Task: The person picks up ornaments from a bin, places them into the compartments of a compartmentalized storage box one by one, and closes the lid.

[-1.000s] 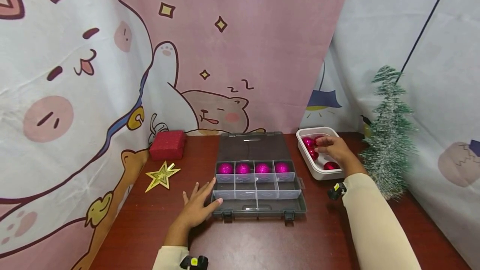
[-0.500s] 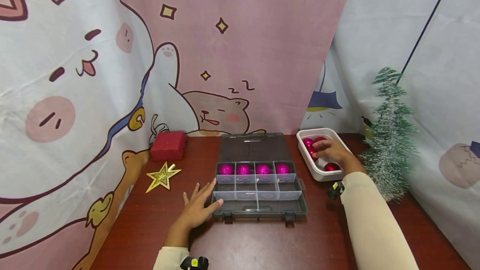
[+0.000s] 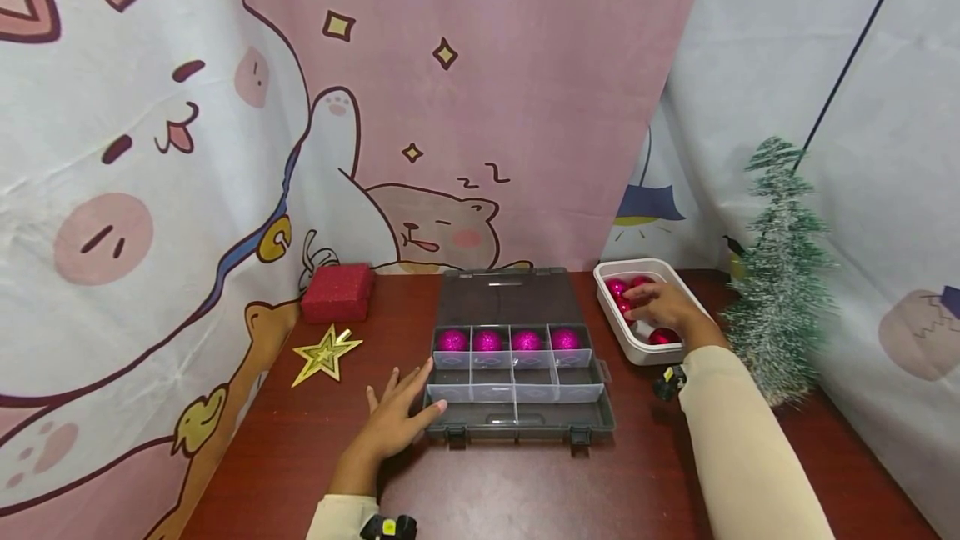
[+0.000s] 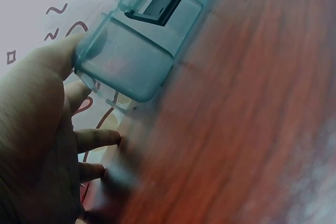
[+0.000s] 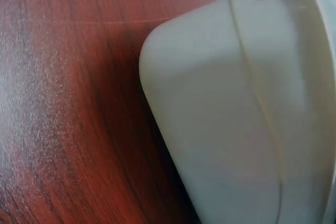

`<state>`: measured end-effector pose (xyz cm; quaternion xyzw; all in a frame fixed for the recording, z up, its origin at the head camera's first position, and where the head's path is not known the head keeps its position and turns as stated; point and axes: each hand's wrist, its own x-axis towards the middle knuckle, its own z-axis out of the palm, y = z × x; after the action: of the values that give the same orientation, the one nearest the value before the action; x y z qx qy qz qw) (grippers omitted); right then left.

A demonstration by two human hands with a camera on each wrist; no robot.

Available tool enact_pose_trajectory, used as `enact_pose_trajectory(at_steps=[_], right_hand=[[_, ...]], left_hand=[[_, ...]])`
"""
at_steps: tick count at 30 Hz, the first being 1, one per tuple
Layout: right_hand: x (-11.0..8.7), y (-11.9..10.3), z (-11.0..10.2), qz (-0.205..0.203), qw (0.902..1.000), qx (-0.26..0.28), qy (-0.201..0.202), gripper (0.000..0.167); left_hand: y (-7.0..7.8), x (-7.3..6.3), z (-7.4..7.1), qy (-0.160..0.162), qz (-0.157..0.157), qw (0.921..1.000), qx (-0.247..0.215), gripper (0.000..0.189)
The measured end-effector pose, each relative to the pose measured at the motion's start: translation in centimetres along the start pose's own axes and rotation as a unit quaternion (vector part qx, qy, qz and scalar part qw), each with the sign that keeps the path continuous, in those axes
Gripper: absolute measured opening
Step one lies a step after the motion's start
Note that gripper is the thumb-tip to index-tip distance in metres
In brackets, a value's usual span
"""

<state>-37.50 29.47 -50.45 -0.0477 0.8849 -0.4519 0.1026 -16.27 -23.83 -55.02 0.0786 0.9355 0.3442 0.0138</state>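
My left hand (image 3: 393,419) lies at the left side of a clear grey compartment box (image 3: 517,419), fingers spread. In the left wrist view, its thumb (image 4: 65,51) reaches over the box's corner and the other fingers stand along the outside. The box's lid (image 3: 510,297) lies back. Glittery magenta baubles (image 3: 487,342) fill its back row, one per compartment. My right hand (image 3: 671,311) reaches into a white bin (image 3: 641,354), fingertips right at the shiny red baubles (image 3: 617,287). I cannot tell whether it grips one; the right wrist view shows only the bin's outer wall (image 5: 210,103).
A gold star (image 3: 326,354) and a red glittery box (image 3: 337,292) lie at the left on the dark wood table (image 3: 517,490). A frosted miniature tree (image 3: 780,290) stands right of the bin, beside my right forearm. A printed curtain (image 3: 540,107) hangs behind.
My right hand has sunk slightly lower into the white bin, its fingertips closer to the red baubles. The left hand has stayed at the compartment box.
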Motion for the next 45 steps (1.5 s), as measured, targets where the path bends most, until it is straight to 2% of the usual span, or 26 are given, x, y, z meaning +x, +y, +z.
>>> enact_pose_trajectory(at_steps=[4,11,20,27,32,35,41,45], right_hand=[[0.0,-0.1,0.0,-0.014,0.9997,-0.02,-0.003,0.06],[0.0,-0.4,0.1,-0.026,0.9953,-0.092,-0.01,0.058],[-0.6,-0.6,0.0,-0.042,0.9944,-0.097,-0.003,0.054],[-1.8,-2.2,-1.2,-0.054,0.9941,-0.093,0.012,0.054],[-3.2,-3.3,-1.7,-0.024,0.9969,-0.067,0.035,0.059],[-3.7,-3.4,-1.5,-0.022,0.9984,-0.032,0.041,0.063],[-4.0,-2.7,-0.9,-0.056,0.9953,0.055,0.056,0.061],[-4.7,-2.6,-0.4,-0.096,0.9818,0.147,0.072,0.06]], left_hand=[[0.1,-0.1,0.1,0.009,0.006,0.9999,-0.002,0.084],[0.1,-0.1,0.1,0.014,0.011,0.9998,-0.006,0.083],[0.0,-0.2,0.1,-0.001,-0.001,1.0,-0.005,0.084],[0.0,-0.2,0.1,0.005,0.007,0.9999,-0.008,0.083],[-0.1,0.0,0.1,0.006,0.007,1.0,-0.003,0.083],[-0.1,-0.1,0.1,0.003,0.004,1.0,-0.003,0.083],[0.1,0.0,0.0,0.002,0.005,1.0,-0.004,0.083],[0.0,0.0,0.0,0.002,0.004,1.0,-0.006,0.084]])
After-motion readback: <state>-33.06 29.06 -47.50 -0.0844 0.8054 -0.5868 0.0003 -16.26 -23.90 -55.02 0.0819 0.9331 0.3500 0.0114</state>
